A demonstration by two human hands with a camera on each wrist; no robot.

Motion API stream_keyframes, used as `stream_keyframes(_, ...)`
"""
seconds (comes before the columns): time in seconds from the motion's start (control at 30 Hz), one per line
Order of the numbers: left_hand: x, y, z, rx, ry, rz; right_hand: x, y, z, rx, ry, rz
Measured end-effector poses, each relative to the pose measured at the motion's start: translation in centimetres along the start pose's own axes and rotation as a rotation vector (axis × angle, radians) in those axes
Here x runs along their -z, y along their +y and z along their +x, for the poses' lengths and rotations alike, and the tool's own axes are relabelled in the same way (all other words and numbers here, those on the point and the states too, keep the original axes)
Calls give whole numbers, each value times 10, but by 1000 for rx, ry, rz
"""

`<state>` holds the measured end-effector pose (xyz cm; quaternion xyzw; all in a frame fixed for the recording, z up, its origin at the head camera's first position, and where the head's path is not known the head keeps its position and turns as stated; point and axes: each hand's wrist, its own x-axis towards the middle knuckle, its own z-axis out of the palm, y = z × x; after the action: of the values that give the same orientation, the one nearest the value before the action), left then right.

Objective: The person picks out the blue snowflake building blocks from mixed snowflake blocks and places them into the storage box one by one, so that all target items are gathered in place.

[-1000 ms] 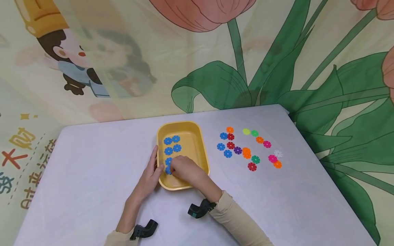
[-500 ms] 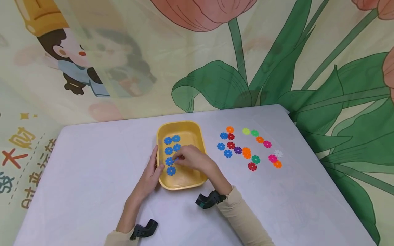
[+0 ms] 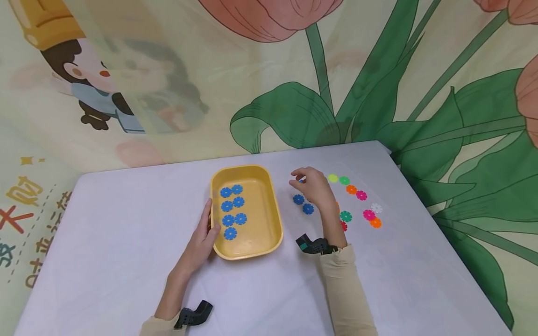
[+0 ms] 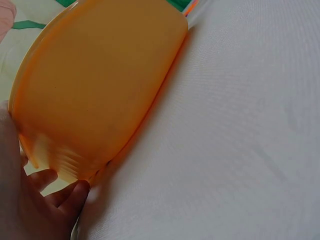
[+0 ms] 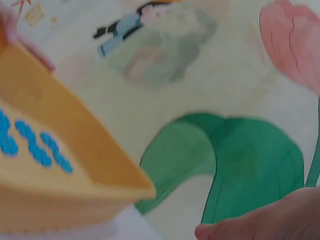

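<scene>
My left hand [image 3: 203, 238] holds the left side of a yellow plastic tray [image 3: 261, 219], thumb at the rim, fingers along the outer wall. In the left wrist view the fingers [image 4: 75, 197] touch the lower edge of the wall. Inside the tray, several blue snowflake discs [image 3: 227, 206] lie in rows of two along the left, with a single one at the front. My right hand [image 3: 316, 187] is over the loose discs right of the tray, thumb and forefinger apart. A blue disc [image 3: 301, 181] shows partly beneath its fingertips. The right wrist view catches only part of that hand [image 5: 270, 220].
Two more loose blue discs [image 3: 303, 204] lie near the right hand. Farther right are discs in green [image 3: 346, 216], orange [image 3: 351, 189], pink [image 3: 361, 195] and white [image 3: 376, 208]. The white-covered table [image 3: 126, 224] meets a printed backdrop [image 3: 290, 112] behind.
My right hand has let go of a blue disc in the tray's third row, beside another, and moved right to the loose discs. My left hand stays on the tray.
</scene>
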<state>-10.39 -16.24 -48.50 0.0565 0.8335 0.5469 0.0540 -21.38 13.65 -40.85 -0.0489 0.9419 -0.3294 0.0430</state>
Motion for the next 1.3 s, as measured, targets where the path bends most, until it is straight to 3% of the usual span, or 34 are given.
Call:
stream_keyframes(0.2, 1, -1, -1, -13, 1, -14, -4, 20, 8, -153, -93, -55)
stream_keyframes(0.4, 1, -2, 0, -8, -1, 1, -7, 24, 11, -198, -176, -89)
stream_keyframes(0.63, 0, -2, 1, -3, -1, 16, -8, 23, 10, -209, -239, -159)
stream_keyframes(1.3, 0, -3, 1, -13, -3, 0, -8, 22, 8, -198, -241, -214)
